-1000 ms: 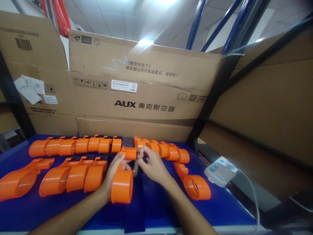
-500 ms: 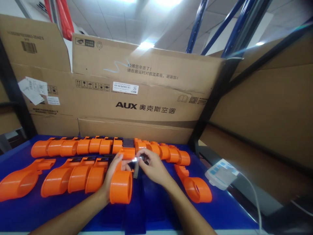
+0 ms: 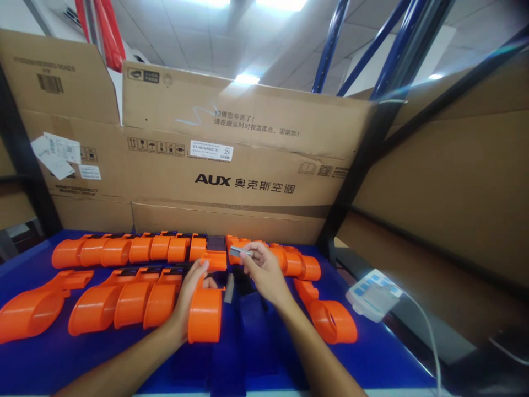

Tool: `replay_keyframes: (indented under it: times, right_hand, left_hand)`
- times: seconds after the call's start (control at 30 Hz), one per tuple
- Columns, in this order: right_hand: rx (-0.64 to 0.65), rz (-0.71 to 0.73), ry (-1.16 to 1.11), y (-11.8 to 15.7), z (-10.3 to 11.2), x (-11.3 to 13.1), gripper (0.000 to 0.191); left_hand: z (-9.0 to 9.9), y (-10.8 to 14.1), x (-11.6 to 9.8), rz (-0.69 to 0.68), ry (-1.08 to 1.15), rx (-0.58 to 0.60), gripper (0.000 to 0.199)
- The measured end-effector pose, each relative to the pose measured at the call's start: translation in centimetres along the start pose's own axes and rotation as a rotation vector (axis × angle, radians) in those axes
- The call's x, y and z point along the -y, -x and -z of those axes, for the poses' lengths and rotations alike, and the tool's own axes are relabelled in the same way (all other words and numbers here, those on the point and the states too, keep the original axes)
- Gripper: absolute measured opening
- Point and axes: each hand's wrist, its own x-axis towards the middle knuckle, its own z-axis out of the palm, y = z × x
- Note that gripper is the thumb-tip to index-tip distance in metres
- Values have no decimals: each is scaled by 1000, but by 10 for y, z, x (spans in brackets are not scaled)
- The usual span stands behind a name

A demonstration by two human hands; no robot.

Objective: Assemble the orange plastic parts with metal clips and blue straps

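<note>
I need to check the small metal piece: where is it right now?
In the head view, the metal piece is pinched in the right hand, at centre, just above the orange part under the left hand.

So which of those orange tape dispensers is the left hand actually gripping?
The orange dispenser standing at the table's centre front; the left hand grips only that one, apart from the rows.

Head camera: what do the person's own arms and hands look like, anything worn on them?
Both arms are bare as far as the frame shows: no sleeves, no gloves. The left hand and right hand carry no ring, watch, wristband or marking that I can make out. Each forearm enters from the bottom edge and narrows toward the wrist.
</note>
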Motion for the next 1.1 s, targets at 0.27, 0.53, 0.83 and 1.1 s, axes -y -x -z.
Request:
replay_keyframes:
  times: [0.27,0.53,0.83,1.1]
  right_hand:
    - [-3,-6,21,1,-1,4,38]
    - [26,8,63,3,-2,3,34]
    - [73,64,141,6,-3,3,26]
    - [81,-9,3,3,-4,5,37]
  left_hand:
    - [-2,0,-1,20,20,-17,48]
    - [-1,0,-3,45,58,-26,46]
    - [5,-4,1,-23,-67,-4,45]
    - [3,-4,-4,-64,-114,-29,44]
